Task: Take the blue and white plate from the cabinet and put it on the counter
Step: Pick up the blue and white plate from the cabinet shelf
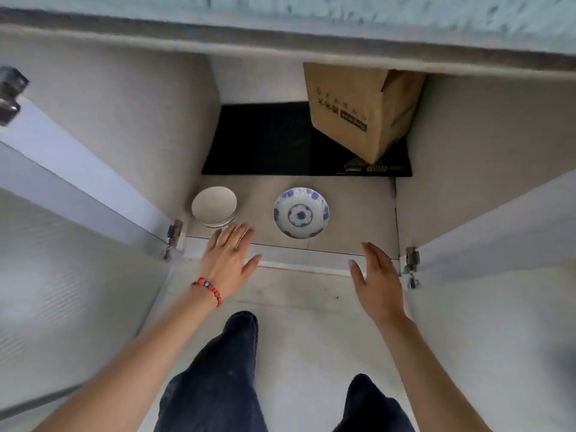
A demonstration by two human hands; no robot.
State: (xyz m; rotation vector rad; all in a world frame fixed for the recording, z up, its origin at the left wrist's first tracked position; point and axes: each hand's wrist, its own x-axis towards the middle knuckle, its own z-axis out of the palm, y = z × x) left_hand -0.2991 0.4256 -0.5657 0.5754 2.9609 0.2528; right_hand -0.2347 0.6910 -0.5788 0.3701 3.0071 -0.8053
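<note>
The blue and white plate (301, 212) lies flat on the floor of the open lower cabinet (358, 213), near its front edge. My left hand (229, 260), with a red bead bracelet on the wrist, hovers open at the cabinet's front lip, left of and below the plate. My right hand (378, 280) is open too, fingers up, at the lip to the plate's lower right. Neither hand touches the plate. The counter (311, 17) runs across the top of the view above the cabinet.
A small stack of plain white plates (214, 206) sits left of the patterned one. Behind them lie a black mat (265, 141) and a cardboard box (361, 110) at the back right. Both cabinet doors (78, 188) stand swung wide. My legs are below.
</note>
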